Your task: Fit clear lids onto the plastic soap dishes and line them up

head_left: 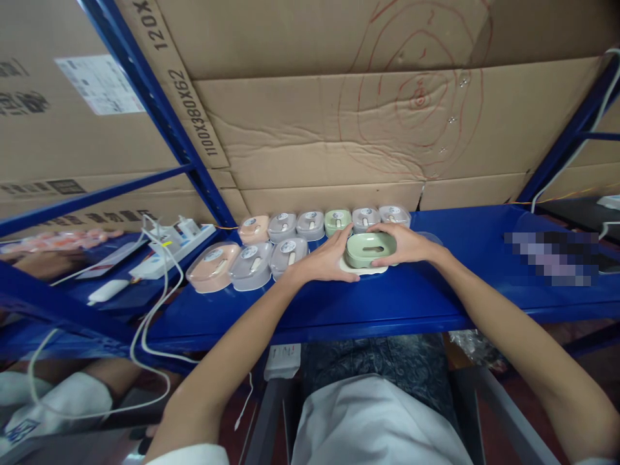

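Observation:
A light green oval plastic box (371, 250) with a long slot in its top face is between my two hands over the blue shelf. My left hand (329, 258) grips it from the left, thumb low and fingers along the far side. From the right, my right hand (407, 244) clasps it with thumb at the near edge and fingers behind. Under the box a whitish flat piece (378, 270) shows, partly covered. A clear lid-like piece (429, 237) lies partly hidden behind my right wrist.
Two rows of finished-looking boxes with clear covers stand left and behind: pink (213, 266), grey (250, 265) and green (338, 222). A power strip (165, 255) with white cables (145, 323) lies left, near another person's hand (48, 263). Cardboard (310, 129) backs the blue shelf (465, 226).

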